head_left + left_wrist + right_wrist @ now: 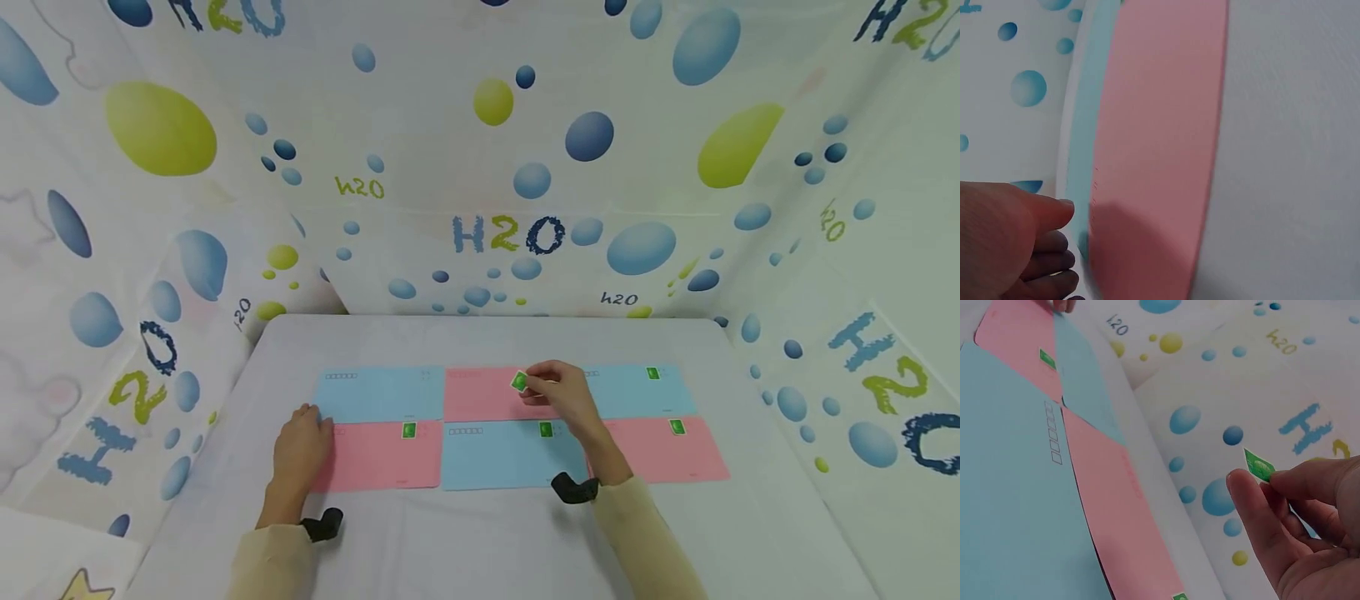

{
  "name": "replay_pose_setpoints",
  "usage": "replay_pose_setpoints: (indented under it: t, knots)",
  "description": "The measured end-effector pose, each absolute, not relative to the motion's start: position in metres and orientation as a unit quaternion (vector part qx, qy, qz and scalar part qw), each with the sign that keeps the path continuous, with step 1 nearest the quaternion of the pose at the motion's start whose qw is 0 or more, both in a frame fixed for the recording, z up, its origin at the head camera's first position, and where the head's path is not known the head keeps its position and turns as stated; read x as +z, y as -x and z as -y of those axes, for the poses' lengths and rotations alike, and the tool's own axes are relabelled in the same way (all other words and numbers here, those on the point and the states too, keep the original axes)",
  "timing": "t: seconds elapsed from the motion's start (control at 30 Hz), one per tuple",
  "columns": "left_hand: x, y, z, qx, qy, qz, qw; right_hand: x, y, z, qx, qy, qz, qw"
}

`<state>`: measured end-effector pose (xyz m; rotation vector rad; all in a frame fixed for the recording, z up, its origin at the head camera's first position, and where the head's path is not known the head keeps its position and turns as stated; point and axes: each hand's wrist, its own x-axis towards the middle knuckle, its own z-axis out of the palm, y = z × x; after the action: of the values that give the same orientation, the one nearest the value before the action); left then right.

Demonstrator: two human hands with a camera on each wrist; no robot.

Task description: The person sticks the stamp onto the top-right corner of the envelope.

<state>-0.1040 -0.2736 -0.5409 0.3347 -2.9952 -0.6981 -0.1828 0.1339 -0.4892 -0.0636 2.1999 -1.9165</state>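
Note:
My right hand (564,395) pinches a small green postage stamp (1260,465) between thumb and fingertips, raised over the pink envelope (480,393) in the back row's middle. Part of that envelope is hidden by the hand; the right wrist view shows a green stamp (1180,596) on it. At the left end, my left hand (300,446) rests with relaxed fingers where the back-left blue envelope (378,396) meets the front-left pink envelope (382,458). The left wrist view has this hand (1016,244) beside the envelopes' ends, thumb extended.
A blue envelope (510,462) lies front middle, another blue envelope (622,396) back right and a pink envelope (667,454) front right, each bearing a green stamp. They form two rows on a white-covered table (487,542). A patterned curtain (450,125) hangs behind and at both sides.

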Motion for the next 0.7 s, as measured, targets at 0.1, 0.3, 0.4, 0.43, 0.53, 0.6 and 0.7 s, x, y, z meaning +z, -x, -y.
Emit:
replay_pose_setpoints:
  t: [0.1,0.3,0.4,0.43,0.53,0.6,0.7]
  knots:
    - [-0.544,0.103,0.279,-0.226,-0.114,0.967,0.03,-0.49,0.187,-0.128,-0.658,0.023,-0.743,0.119]
    - [-0.551,0.104,0.28,-0.234,-0.131,0.963,0.022,-0.494,0.196,-0.112,-0.659,0.043,-0.741,0.127]
    - [-0.554,0.105,0.278,-0.238,-0.143,0.96,0.016,-0.499,0.201,-0.103,-0.654,0.052,-0.744,0.128]
    - [-0.555,0.106,0.278,-0.238,-0.147,0.96,0.015,-0.499,0.202,-0.1,-0.649,0.055,-0.748,0.127]
    - [-0.557,0.106,0.278,-0.234,-0.156,0.96,0.017,-0.499,0.205,-0.091,-0.642,0.069,-0.753,0.127]
    - [-0.557,0.106,0.278,-0.231,-0.159,0.96,0.021,-0.501,0.208,-0.084,-0.637,0.073,-0.757,0.125]
    - [-0.556,0.106,0.277,-0.235,-0.166,0.957,0.03,-0.507,0.213,-0.073,-0.634,0.08,-0.759,0.123]
